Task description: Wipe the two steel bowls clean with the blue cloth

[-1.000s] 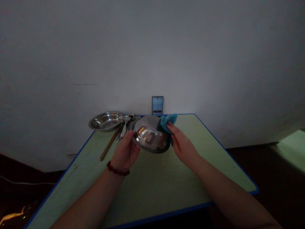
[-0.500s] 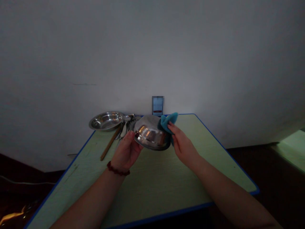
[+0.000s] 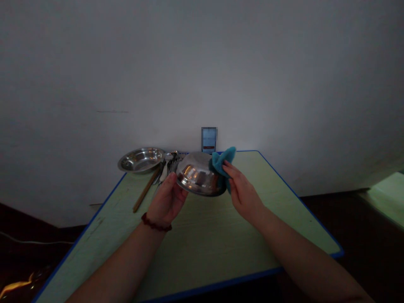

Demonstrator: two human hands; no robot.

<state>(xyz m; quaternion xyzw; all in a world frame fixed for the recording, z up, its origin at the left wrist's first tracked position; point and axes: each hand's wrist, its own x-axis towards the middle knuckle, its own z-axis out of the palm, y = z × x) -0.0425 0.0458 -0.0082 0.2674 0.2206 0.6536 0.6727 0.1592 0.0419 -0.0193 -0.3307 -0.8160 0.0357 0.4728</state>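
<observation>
One upturned metal bowl (image 3: 198, 174) is held between the left hand (image 3: 167, 201), pinching its rim, and the right hand (image 3: 245, 194), pressing a blue cloth (image 3: 222, 163) against its near side. Against one second ago, the bowl's lower edge sits slightly higher; wiping apparently continues. Fingers behind the cloth cannot be confirmed.

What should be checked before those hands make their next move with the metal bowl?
1. Left hand gripping the metal bowl near its rim: ok.
2. Right hand pressing the blue cloth to the bowl: ok.
3. Bowl apart from the long wooden utensil: ok.
4. Metal dish wholly over the table: not ok, its rim seems to overhang the left side.
5. Bowl's inside clean: cannot tell, hidden.
</observation>
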